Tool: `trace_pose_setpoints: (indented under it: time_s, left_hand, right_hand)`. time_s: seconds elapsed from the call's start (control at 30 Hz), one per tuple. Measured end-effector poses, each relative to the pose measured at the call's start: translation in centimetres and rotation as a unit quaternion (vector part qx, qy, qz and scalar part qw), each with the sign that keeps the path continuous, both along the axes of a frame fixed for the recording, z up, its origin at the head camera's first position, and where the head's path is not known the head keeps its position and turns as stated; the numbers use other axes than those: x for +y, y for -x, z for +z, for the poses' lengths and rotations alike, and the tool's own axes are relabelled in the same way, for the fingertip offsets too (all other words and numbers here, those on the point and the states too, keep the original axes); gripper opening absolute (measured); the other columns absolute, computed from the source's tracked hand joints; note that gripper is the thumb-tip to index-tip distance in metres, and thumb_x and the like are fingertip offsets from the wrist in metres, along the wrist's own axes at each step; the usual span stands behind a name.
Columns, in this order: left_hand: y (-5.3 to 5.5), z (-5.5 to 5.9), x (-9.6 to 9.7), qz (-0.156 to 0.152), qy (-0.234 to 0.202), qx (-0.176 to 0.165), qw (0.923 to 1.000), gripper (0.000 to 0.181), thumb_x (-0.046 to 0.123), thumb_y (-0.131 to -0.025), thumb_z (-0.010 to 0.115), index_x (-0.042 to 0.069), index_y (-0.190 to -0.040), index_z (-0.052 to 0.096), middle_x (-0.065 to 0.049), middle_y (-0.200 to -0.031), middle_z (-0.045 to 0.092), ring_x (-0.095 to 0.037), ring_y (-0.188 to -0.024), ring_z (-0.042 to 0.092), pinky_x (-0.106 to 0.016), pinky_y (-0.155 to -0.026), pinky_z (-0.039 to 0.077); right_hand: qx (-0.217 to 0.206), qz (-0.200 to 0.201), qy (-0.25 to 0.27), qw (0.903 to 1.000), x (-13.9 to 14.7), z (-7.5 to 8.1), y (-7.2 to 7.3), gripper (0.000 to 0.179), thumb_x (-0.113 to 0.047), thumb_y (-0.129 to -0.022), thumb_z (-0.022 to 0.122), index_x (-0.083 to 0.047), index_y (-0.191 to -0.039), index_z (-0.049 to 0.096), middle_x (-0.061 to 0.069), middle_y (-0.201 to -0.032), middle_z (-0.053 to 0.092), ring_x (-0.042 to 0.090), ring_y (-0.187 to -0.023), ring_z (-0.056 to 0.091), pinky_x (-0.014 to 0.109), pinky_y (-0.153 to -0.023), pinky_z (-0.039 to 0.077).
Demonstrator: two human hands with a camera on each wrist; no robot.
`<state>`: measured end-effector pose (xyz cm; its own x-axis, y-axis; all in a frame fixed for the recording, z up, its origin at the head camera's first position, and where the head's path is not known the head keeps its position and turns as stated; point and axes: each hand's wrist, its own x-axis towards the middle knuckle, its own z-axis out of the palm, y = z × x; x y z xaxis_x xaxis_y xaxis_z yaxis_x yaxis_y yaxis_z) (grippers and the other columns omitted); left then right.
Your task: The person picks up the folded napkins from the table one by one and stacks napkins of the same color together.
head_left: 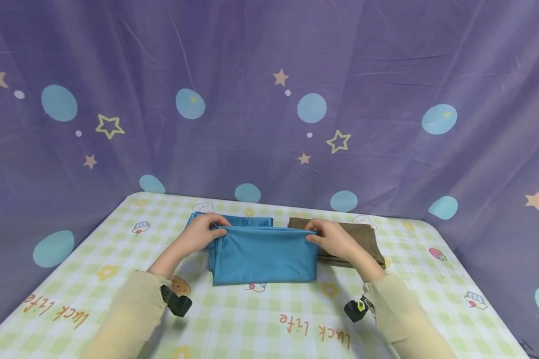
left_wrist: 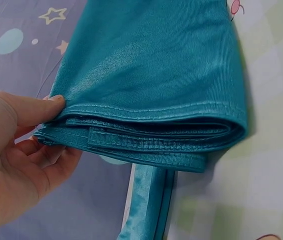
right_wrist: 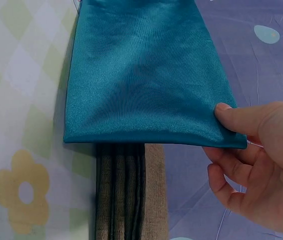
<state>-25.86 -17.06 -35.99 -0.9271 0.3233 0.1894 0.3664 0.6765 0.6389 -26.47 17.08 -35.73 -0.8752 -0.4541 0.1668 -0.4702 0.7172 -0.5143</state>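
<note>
A folded teal cloth (head_left: pixel 266 255) is held up by its top edge between both hands, its lower edge hanging toward the table. My left hand (head_left: pixel 205 231) pinches the top left corner; in the left wrist view several stitched layers of the cloth (left_wrist: pixel 156 65) show at that side. At the top right corner my right hand (head_left: pixel 331 236) pinches it, thumb on the near face, in the right wrist view against a smooth folded side (right_wrist: pixel 146 85). Behind it lies another teal folded cloth (head_left: pixel 251 221), partly hidden. A brown folded cloth (head_left: pixel 357 237) lies behind the right hand.
The table (head_left: pixel 233 324) wears a green-and-white checked cover with printed flowers and lettering. A purple curtain (head_left: pixel 251 65) with stars and blue dots hangs behind its far edge. Small black devices (head_left: pixel 176 301) sit at the wrists.
</note>
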Motion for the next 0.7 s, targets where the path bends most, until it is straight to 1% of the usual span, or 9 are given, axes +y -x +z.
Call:
trace_pose_setpoints:
  time_s: [0.13, 0.2, 0.43, 0.7]
  left_hand:
    - [0.1, 0.2, -0.4, 0.004, -0.006, 0.002, 1.0000, 0.016, 0.012, -0.089, 0.058, 0.010, -0.102, 0.065, -0.009, -0.106, 0.060, -0.024, -0.094, 0.054, -0.037, -0.078, 0.045]
    - [0.2, 0.2, -0.6, 0.006, -0.002, 0.007, 1.0000, 0.016, 0.013, -0.089, 0.058, 0.011, -0.102, 0.065, -0.009, -0.106, 0.060, -0.024, -0.093, 0.055, -0.037, -0.078, 0.046]
    - [0.4, 0.4, -1.4, 0.028, 0.007, 0.005, 0.9996, 0.016, 0.015, -0.089, 0.058, 0.013, -0.103, 0.065, -0.009, -0.108, 0.060, -0.025, -0.094, 0.055, -0.038, -0.078, 0.046]
    - [0.6, 1.0, -2.2, 0.034, 0.005, 0.023, 0.9991, 0.015, 0.014, -0.088, 0.060, 0.011, -0.101, 0.066, -0.009, -0.105, 0.062, -0.024, -0.092, 0.055, -0.039, -0.079, 0.045]
  right_hand:
    - [-0.004, 0.004, 0.002, 1.0000, -0.3, 0.1, 0.2, 0.012, -0.020, -0.087, 0.061, -0.014, -0.097, 0.062, -0.002, -0.087, 0.062, 0.011, -0.064, 0.047, 0.028, -0.062, 0.042]
    - [-0.004, 0.007, 0.005, 1.0000, -0.5, 0.2, 0.3, 0.012, -0.020, -0.087, 0.061, -0.014, -0.098, 0.062, -0.001, -0.087, 0.062, 0.011, -0.064, 0.047, 0.028, -0.062, 0.042]
    - [0.008, 0.018, 0.009, 0.9998, -1.3, 0.2, 0.5, 0.013, -0.020, -0.088, 0.060, -0.014, -0.099, 0.062, 0.001, -0.093, 0.063, 0.010, -0.074, 0.053, 0.030, -0.067, 0.044]
    - [0.015, 0.019, 0.014, 0.9996, -2.1, 0.3, 1.0, 0.010, -0.020, -0.088, 0.061, -0.015, -0.096, 0.062, 0.000, -0.090, 0.063, 0.011, -0.071, 0.052, 0.028, -0.067, 0.044]
